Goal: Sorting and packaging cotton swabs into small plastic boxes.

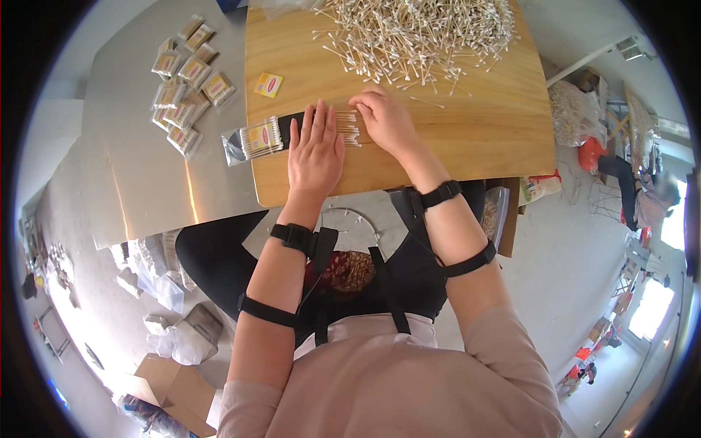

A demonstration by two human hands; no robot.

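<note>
My left hand [315, 155] lies flat with its fingers stretched out over a black strip [290, 125] on the wooden board. Left of that strip, a clear bag [234, 146] holds a row of cotton swabs with a yellow card [261, 136] on top. Past my left fingers, several loose cotton swabs [352, 129] stick out side by side to the right. Just beyond their tips is my right hand [383, 120], its fingers curled together at the board; what they hold, if anything, is hidden.
A big heap of cotton swabs [423, 36] covers the board's far side. Another yellow card [269, 85] lies near the board's left edge. Several filled swab packs [193, 71] are piled on the metal table [131, 175]. Farther right, a person [653, 201] sits in the room.
</note>
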